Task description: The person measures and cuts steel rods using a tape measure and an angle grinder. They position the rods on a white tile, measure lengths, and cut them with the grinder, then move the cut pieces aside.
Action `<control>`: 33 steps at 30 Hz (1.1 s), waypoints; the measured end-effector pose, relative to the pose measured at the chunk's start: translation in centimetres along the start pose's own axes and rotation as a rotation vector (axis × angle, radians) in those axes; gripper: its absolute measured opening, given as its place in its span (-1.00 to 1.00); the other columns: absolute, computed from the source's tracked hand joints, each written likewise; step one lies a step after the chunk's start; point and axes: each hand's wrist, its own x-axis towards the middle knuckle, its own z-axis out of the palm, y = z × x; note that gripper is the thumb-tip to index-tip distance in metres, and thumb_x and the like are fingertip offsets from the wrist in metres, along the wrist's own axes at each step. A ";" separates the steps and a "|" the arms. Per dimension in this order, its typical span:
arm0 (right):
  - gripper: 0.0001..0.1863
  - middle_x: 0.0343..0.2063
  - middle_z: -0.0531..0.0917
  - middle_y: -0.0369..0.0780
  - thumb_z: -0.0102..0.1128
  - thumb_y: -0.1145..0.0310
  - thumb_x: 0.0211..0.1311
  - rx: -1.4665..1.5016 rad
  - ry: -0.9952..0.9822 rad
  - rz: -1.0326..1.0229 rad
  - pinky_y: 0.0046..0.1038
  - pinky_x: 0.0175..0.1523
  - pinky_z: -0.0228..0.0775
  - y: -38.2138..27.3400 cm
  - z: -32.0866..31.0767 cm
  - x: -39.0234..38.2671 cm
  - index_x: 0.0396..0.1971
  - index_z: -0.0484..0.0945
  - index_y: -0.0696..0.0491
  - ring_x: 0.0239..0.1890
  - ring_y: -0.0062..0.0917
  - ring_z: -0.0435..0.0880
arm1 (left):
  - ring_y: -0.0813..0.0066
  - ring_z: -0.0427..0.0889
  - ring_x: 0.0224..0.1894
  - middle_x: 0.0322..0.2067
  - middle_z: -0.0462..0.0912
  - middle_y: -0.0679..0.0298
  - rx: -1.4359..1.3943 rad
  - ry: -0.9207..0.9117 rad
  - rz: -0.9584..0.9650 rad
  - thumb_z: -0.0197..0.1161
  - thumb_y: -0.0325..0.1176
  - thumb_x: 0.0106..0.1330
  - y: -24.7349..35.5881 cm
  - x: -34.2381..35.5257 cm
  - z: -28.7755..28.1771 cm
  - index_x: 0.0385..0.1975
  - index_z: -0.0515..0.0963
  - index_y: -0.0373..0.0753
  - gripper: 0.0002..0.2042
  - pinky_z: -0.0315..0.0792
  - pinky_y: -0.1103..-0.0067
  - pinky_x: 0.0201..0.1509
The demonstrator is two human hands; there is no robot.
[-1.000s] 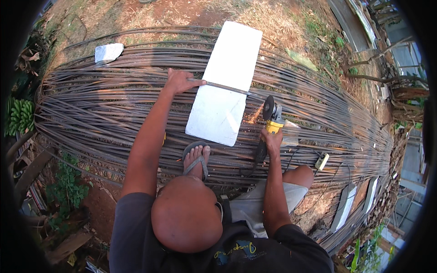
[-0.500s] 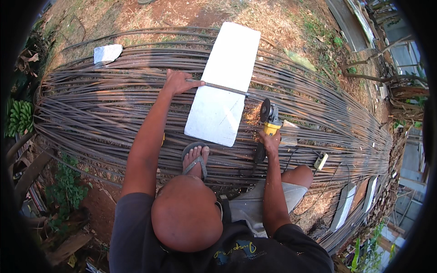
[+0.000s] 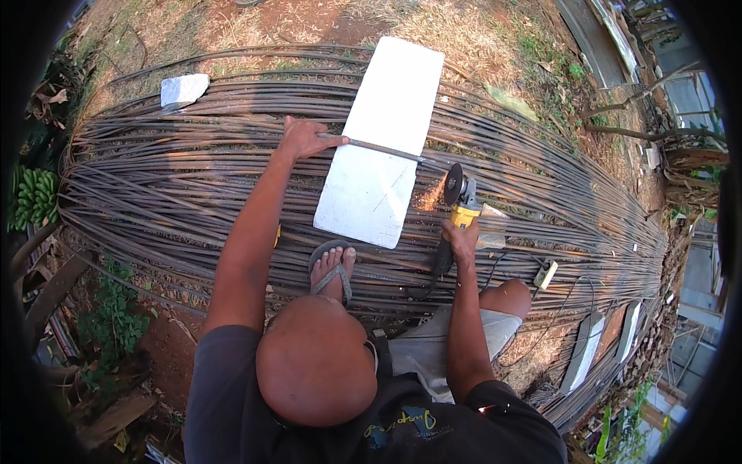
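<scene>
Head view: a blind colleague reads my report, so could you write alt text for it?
The person's right hand grips a yellow grinder, with orange sparks beside its disc, while the left hand holds a metal rod across a white slab. Many long bars lie beneath.

rod (image 3: 386, 150) on slab (image 3: 363, 197) | slab on rod pile (image 3: 178, 185) | grinder (image 3: 464, 216) right of slab

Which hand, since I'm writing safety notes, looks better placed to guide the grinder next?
Probably the right: the right hand grips the angle grinder, with sparks beside its disc, while the left hand holds the rod across the white slab.
</scene>
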 end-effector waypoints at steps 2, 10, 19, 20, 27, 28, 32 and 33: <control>-0.57 -0.39 0.66 -0.28 0.45 0.49 0.06 -0.023 0.005 -0.003 -0.49 -0.39 0.54 0.1 -0.1 0.0 -0.07 0.48 0.16 -0.48 -0.58 0.64 | 0.02 0.54 0.25 0.11 0.71 -0.07 -0.003 0.000 0.001 0.19 0.73 -0.09 0.1 0.0 0.0 0.12 0.71 -0.28 0.11 0.04 0.22 0.44; -0.56 -0.40 0.66 -0.28 0.45 0.46 0.02 -0.113 0.032 0.016 -0.48 -0.38 0.54 1.0 -0.2 0.2 -0.08 0.49 0.15 -0.47 -0.58 0.65 | 0.02 0.52 0.26 0.10 0.72 -0.08 -0.013 -0.017 0.008 0.20 0.73 -0.10 0.2 -0.2 -0.5 0.11 0.72 -0.28 0.11 0.02 0.18 0.45; -0.55 -0.40 0.67 -0.26 0.45 0.46 0.03 -0.127 0.023 -0.006 -0.48 -0.38 0.55 0.8 -0.8 0.9 -0.06 0.48 0.15 -0.48 -0.58 0.65 | -0.07 0.49 0.32 0.13 0.69 -0.12 -0.036 -0.011 0.046 0.23 0.66 -0.02 0.6 -0.4 -0.7 0.11 0.69 -0.35 0.07 -0.14 0.06 0.53; -0.54 -0.40 0.66 -0.26 0.44 0.46 0.04 -0.094 0.026 -0.003 -0.48 -0.38 0.55 1.3 -1.4 1.1 -0.05 0.47 0.15 -0.47 -0.57 0.65 | -0.08 0.48 0.34 0.15 0.68 -0.13 -0.037 -0.045 0.048 0.24 0.66 -0.03 1.1 -0.2 -1.0 0.12 0.68 -0.36 0.08 -0.15 0.04 0.55; -0.53 -0.36 0.66 -0.26 0.45 0.47 0.05 -0.005 -0.019 0.018 -0.48 -0.36 0.58 0.2 -0.5 0.8 -0.03 0.47 0.16 -0.46 -0.57 0.65 | -0.05 0.58 0.24 -0.01 0.76 -0.10 -0.046 0.075 0.040 0.25 0.70 -0.12 -0.5 -0.2 0.1 0.01 0.76 -0.32 0.07 -0.09 0.02 0.53; -0.53 -0.35 0.66 -0.26 0.46 0.47 0.05 -0.004 -0.015 0.024 -0.48 -0.36 0.58 0.3 -0.7 0.8 -0.03 0.47 0.16 -0.46 -0.57 0.65 | -0.04 0.59 0.23 -0.02 0.76 -0.10 -0.041 0.072 0.042 0.24 0.70 -0.12 -0.3 -0.1 0.0 0.01 0.76 -0.31 0.07 -0.07 0.04 0.52; -0.53 -0.34 0.66 -0.26 0.47 0.47 0.05 -0.006 -0.020 -0.035 -0.47 -0.38 0.58 1.0 -1.2 0.8 -0.04 0.48 0.15 -0.46 -0.57 0.65 | 0.00 0.59 0.20 -0.05 0.77 -0.10 -0.024 0.039 0.041 0.23 0.72 -0.12 0.0 0.0 -0.4 0.03 0.76 -0.29 0.08 -0.02 0.08 0.47; -0.54 -0.34 0.66 -0.26 0.47 0.48 0.05 -0.023 -0.019 -0.029 -0.47 -0.38 0.58 0.9 -1.2 0.7 -0.04 0.48 0.15 -0.45 -0.57 0.65 | -0.02 0.55 0.24 0.01 0.74 -0.11 -0.024 0.011 0.038 0.22 0.71 -0.11 0.1 0.0 -0.6 0.06 0.74 -0.31 0.09 -0.04 0.07 0.48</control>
